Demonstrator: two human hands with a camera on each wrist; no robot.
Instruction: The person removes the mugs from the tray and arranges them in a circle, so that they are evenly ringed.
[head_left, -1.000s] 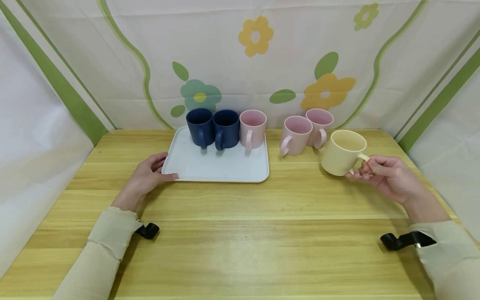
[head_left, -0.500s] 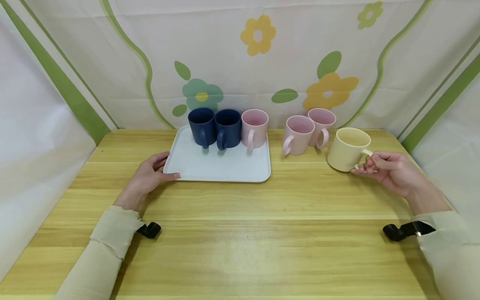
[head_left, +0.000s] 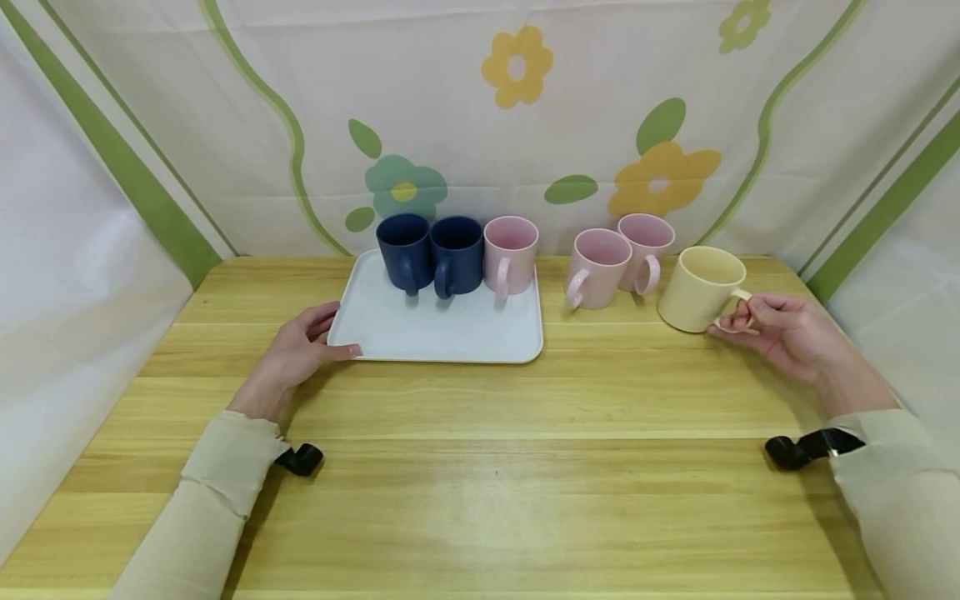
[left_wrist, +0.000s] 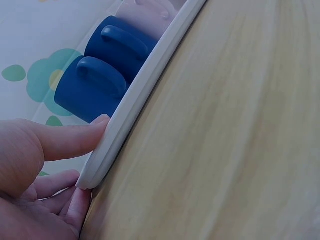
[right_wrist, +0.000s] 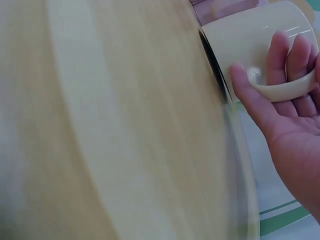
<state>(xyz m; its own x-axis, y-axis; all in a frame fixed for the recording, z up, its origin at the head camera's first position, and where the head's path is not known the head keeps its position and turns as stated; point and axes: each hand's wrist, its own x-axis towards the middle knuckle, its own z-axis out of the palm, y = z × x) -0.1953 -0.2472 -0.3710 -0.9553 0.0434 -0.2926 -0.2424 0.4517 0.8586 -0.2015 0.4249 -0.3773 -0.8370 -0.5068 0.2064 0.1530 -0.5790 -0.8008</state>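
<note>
With its fingers through the handle, my right hand (head_left: 798, 337) holds a pale yellow mug (head_left: 693, 296) upright at the right of the table. In the right wrist view the mug's base (right_wrist: 214, 62) is at or very near the tabletop; I cannot tell whether it touches. My left hand (head_left: 292, 354) grips the near left corner of a white tray (head_left: 442, 333), thumb on the rim and fingers at the side and below. Along the tray's back stand two dark blue mugs (head_left: 461, 262) and a pink mug (head_left: 517, 258), handles toward me.
Between tray and yellow mug, two more pink mugs stand on the wooden table (head_left: 487, 483): a nearer one (head_left: 603, 279) and one behind it to the right (head_left: 647, 242). A flower-printed cloth (head_left: 450, 92) hangs right behind the table's back edge.
My right hand has moved the yellow mug slightly right and back, away from the pink mugs. The left hand stays on the tray corner, and the tray and other mugs have not moved.
</note>
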